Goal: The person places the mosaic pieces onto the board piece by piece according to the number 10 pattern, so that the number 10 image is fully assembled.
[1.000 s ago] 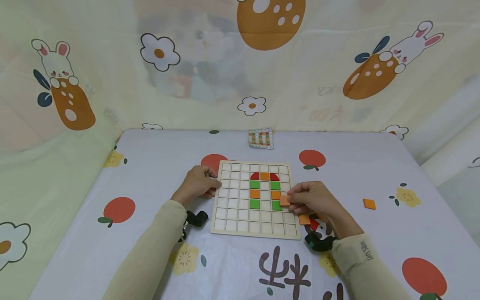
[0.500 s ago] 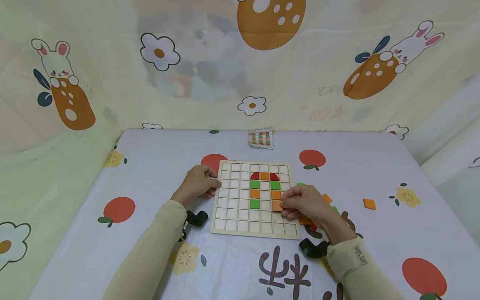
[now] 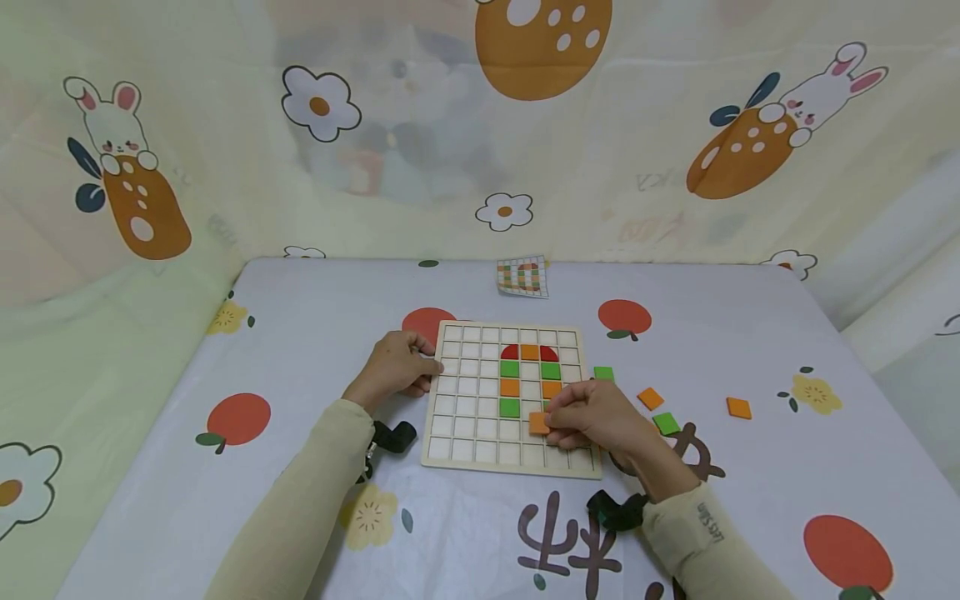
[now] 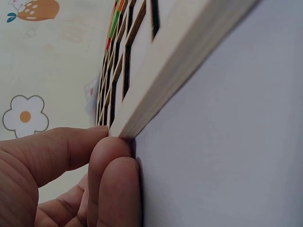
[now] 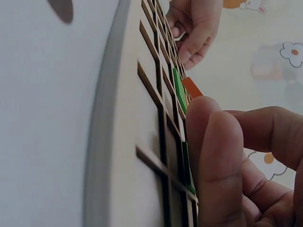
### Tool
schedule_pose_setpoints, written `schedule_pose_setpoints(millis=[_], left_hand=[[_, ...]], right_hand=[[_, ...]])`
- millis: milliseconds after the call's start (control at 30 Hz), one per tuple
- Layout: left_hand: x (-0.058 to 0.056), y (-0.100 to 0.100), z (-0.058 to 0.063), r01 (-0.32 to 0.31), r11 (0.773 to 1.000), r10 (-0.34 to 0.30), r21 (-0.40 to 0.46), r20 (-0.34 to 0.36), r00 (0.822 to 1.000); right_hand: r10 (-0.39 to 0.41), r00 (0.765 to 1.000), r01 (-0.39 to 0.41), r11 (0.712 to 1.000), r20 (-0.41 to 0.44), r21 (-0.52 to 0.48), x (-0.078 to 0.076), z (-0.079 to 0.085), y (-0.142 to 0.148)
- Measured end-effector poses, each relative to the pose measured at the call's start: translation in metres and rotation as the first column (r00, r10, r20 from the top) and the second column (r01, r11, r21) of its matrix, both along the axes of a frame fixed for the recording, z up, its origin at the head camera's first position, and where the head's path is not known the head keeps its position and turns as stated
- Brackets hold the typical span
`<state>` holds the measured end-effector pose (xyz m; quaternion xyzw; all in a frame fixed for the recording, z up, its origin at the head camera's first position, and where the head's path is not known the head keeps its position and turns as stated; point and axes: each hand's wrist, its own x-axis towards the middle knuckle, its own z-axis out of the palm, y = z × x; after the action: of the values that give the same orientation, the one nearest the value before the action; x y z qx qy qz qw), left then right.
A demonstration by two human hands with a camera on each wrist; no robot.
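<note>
okay, so the orange tile [image 3: 538, 423], pinched in the right hand [image 3: 598, 417], has just moved from near the board's [image 3: 462, 451] right edge to over the column between the two coloured ones, a bit nearer the near edge than the green tiles [image 3: 510, 408]. left hand [image 3: 392, 365] still grips the board's left edge, and i'd say the orange piece isn't seated yet.

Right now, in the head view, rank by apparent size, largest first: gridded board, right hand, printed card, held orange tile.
1. gridded board
2. right hand
3. printed card
4. held orange tile, partly hidden by the hand
</note>
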<state>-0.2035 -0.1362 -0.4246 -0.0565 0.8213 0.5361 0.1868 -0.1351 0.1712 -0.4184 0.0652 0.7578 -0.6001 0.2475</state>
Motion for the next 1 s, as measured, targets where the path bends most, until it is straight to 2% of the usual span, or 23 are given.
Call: schedule_pose_setpoints(millis=[467,733,1000], left_hand=[[-0.002,0.0,-0.001,-0.002,1.0,0.002,-0.01,-0.004,1.0],[-0.002,0.001,-0.001,0.002,1.0,-0.003,-0.018,-0.008,1.0],[-0.001,0.001,0.001,-0.007,1.0,0.007,-0.022,-0.002,1.0]], right_hand=[[0.042,0.999,-0.041,0.999,-0.029,0.031,0.004,-0.003,-0.006],[0.019,1.0,-0.017,0.998,-0.024,0.06,0.004,-0.002,-0.008],[0.005,0.999,-0.003,1.0,-0.051,0.031,0.008,0.0,0.002]])
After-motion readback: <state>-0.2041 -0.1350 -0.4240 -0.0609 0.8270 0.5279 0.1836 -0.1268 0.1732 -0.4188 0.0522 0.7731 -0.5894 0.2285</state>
